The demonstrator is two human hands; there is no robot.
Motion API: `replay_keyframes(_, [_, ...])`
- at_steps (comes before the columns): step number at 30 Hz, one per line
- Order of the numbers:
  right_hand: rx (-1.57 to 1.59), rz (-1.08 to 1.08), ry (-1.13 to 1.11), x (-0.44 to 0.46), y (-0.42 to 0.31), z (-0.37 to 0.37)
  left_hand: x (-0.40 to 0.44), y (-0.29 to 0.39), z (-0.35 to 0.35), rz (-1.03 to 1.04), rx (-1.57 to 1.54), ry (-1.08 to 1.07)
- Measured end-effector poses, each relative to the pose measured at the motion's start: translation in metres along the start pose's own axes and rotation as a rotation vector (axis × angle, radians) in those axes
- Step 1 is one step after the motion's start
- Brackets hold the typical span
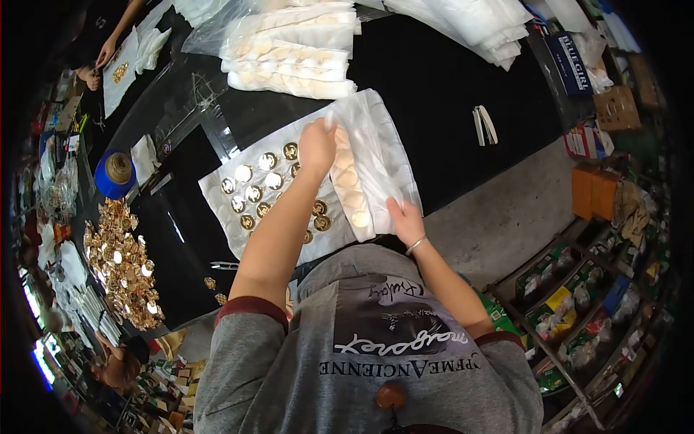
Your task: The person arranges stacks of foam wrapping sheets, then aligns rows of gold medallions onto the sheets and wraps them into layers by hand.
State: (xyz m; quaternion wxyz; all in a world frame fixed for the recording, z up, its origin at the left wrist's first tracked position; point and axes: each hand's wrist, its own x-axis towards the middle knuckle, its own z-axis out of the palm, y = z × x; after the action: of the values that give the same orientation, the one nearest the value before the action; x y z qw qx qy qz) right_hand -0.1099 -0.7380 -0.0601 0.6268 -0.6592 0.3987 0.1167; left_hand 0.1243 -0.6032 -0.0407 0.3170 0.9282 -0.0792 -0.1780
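Note:
White wrapping sheet point(282, 242) lies on the black table, with several round gold pieces point(268, 160) set out in rows on its left part. Along the right part, a folded strip point(348, 177) covers a column of round pieces that show through it. My left hand point(318, 147) is closed on the strip's far end, by the thin, translucent layer. At the near right edge, my right hand point(407, 221) pinches the white layer between thumb and fingers. My left forearm hides some of the gold pieces.
Wrapped white bundles point(289, 54) lie at the back. A blue spool point(115, 174) and a heap of gold parts point(123, 267) are on the left. A stapler point(484, 126) lies at right. A co-worker's hands point(97, 69) are at the far left. Crates point(557, 289) stand lower right.

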Motion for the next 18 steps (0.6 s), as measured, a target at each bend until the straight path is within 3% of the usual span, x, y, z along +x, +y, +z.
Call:
replay_keyframes(2, [-0.313,-0.16,0.058,0.002,0.0,-0.012,-0.005,-0.004,0.004,-0.03,-0.003,0.069])
replay_keyframes(4, [-0.405,-0.139,0.081,0.001,0.0,-0.02,-0.021,-0.008,0.008,0.055,-0.158,0.321])
replay_keyframes(6, [-0.598,-0.126,0.118,0.007,-0.006,-0.027,-0.06,-0.007,0.009,0.118,-0.105,0.335])
replay_keyframes(8, [-0.696,-0.132,0.129,0.013,-0.016,-0.027,-0.106,-0.013,0.013,0.237,-0.015,0.283])
replay_keyframes(10, [-0.821,-0.414,0.245,0.007,-0.027,-0.023,-0.141,-0.021,0.028,0.278,0.017,0.216])
replay_keyframes(12, [-0.94,-0.709,0.359,0.003,-0.041,-0.019,-0.156,-0.021,0.039,0.202,0.07,0.009])
replay_keyframes(18, [-0.749,-0.737,0.305,0.058,-0.063,0.008,-0.151,-0.004,0.052,0.154,0.357,-0.003])
